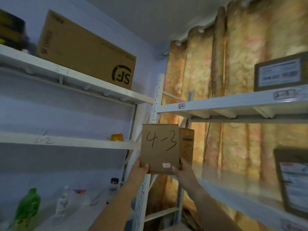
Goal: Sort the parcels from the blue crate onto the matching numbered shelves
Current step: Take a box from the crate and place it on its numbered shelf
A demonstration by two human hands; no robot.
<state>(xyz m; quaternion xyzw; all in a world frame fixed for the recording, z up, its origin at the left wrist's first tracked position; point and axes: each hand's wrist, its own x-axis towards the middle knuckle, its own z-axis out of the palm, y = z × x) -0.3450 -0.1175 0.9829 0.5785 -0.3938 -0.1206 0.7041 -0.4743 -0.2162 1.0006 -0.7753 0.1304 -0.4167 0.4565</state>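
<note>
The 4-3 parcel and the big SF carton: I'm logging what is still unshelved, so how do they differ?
The 4-3 parcel is held by the left hand and right hand, off any shelf; the SF carton rests on the top left shelf. The parcel bears handwritten numbers; the carton a printed logo, upside down. Both are brown cardboard.

The parcel (pixel 160 147), a brown cardboard box penned "4-3" with a small white sticker low on its face, is upright in mid-air, bottom corners held by the left hand (pixel 140 169) and right hand (pixel 182 170).
</note>
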